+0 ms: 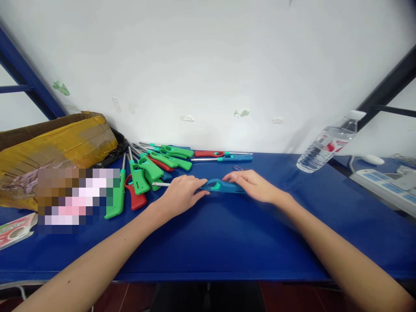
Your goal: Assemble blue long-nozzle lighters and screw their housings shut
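A blue long-nosed gas lighter [224, 186] lies across between my two hands, its metal tip pointing left. My left hand [183, 193] is closed round its neck, thumb and fingers at the front of the trigger opening. At the handle end, my right hand [251, 184] pinches the lighter from above and behind. Left of it is a loose pile of lighters, among them a green lighter [139, 177] and a red lighter [134, 195]. Against the wall lie a red lighter [209, 154] and another blue lighter [235, 158].
A taped cardboard box [58, 145] stands at the left on the blue table [208, 247], near a card package [16, 229]. To the right are a tilted water bottle [328, 145], a white power strip [383, 186] and a white mouse-like object [372, 160]. A white wall closes the back.
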`<state>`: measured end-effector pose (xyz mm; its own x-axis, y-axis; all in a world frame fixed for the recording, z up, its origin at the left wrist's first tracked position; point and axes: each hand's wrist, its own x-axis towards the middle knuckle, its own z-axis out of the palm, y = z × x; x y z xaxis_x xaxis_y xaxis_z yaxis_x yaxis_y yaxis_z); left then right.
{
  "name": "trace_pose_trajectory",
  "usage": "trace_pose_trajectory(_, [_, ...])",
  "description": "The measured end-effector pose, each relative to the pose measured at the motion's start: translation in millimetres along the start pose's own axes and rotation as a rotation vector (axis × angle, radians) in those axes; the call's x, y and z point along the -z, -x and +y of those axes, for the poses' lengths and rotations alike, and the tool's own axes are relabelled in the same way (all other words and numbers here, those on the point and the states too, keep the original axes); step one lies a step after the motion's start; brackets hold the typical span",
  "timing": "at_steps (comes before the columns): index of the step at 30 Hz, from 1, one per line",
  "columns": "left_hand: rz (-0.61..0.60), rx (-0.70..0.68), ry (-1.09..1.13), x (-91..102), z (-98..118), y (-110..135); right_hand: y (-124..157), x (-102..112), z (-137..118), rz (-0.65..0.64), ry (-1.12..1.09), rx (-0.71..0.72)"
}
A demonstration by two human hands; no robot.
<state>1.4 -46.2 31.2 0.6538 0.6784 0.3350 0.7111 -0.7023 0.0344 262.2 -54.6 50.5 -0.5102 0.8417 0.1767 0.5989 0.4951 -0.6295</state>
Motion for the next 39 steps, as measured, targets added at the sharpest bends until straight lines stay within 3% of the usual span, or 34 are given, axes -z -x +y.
trace_pose_trajectory(2, [-0.009, 0.017, 0.001, 1.6, -1.8, -0.6, -0.2, 6.5, 6.1, 0.101, -0.126, -0.086])
trace_pose_trajectory(5, [-0.012, 0.003, -0.015, 3.8, -4.2, -1.0, -1.0, 11.9, 12.2, 0.157, -0.19, -0.101])
trace_pose_trajectory(12, [-0.042, -0.049, -0.127, 6.4, -1.2, 1.5, -3.2, 0.5, 20.1, 0.069, 0.005, -0.033])
trace_pose_trajectory(21, [-0.127, -0.148, -0.112, 4.7, -3.4, 3.0, -2.4, -12.3, 21.5, 0.049, 0.271, 0.199])
trace_pose_trajectory(24, [-0.173, -0.137, -0.078, 6.9, -4.1, 2.3, -0.4, -6.3, 19.8, 0.063, 0.306, 0.191])
trace_pose_trajectory(29, [-0.191, -0.049, -0.058, 7.3, -5.7, 3.1, 0.1, 6.8, 21.1, -0.054, 0.317, 0.16])
trace_pose_trajectory(39, [-0.234, -0.023, 0.059, 2.9, -8.5, 4.5, 1.1, 11.3, 18.5, -0.089, 0.331, 0.115])
